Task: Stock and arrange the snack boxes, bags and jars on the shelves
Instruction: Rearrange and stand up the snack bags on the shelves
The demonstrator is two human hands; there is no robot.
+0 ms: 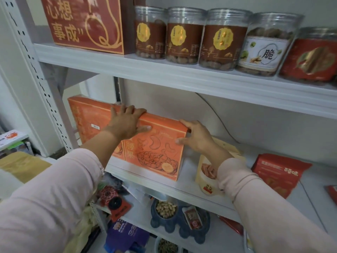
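- Found orange box [155, 148] upright on middle shelf [191, 192], near the front lip, overlapping a second orange box [85, 115] that stands to its left and partly behind.
- Left hand [127, 121] hooked over the top edge: fingers curled behind, thumb flat on the printed face. Gripping, not merely resting.
- Right hand [196, 136] clamped at the upper right corner: fingers wrapped over the top edge, thumb pressing the front.
- Judged stiff printed card, broad and thin. Probably light to moderate in weight; contents unseen.
- Judged smooth and rather slippery on the faces, and apt to tip while upright. Best held at top edge and corners, as now, or at both side edges.
- Avoid squeezing mid-face: risk of denting the card.
- Mind yellow bag [206, 179] lying just to the right if sliding that way.
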